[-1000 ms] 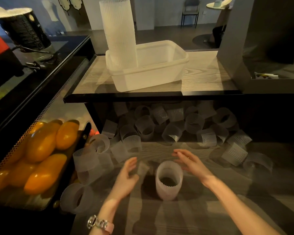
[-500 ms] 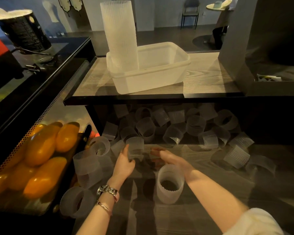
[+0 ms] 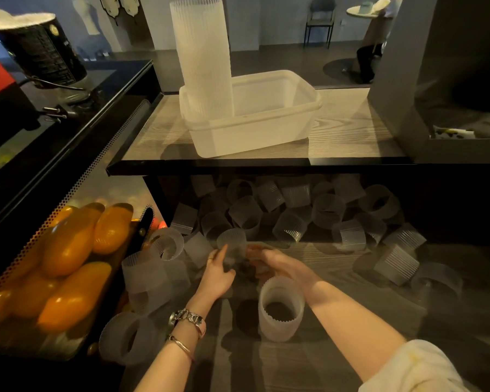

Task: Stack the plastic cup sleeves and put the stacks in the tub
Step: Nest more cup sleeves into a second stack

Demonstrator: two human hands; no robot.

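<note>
Your left hand [image 3: 217, 274] grips an upright ribbed cup sleeve [image 3: 232, 246] on the lower wooden counter [image 3: 337, 360], fingers curled round its left side. Your right hand [image 3: 280, 264] reaches in from that sleeve's 3 o'clock with fingers loosely curled; whether it touches the sleeve you cannot tell from the blur. At 5 o'clock from your hands a short stack of sleeves [image 3: 280, 308] stands upright, just beside your right wrist. Loose sleeves [image 3: 320, 210] lie scattered from 10 to 3 o'clock, many under the upper shelf [image 3: 345, 134]. On that shelf, at 12 o'clock, sits the white tub [image 3: 266, 128], with a tall stack [image 3: 203, 55] standing upright in its left end. A tray of orange fruit [image 3: 68, 250] lies at 9 o'clock.
</note>
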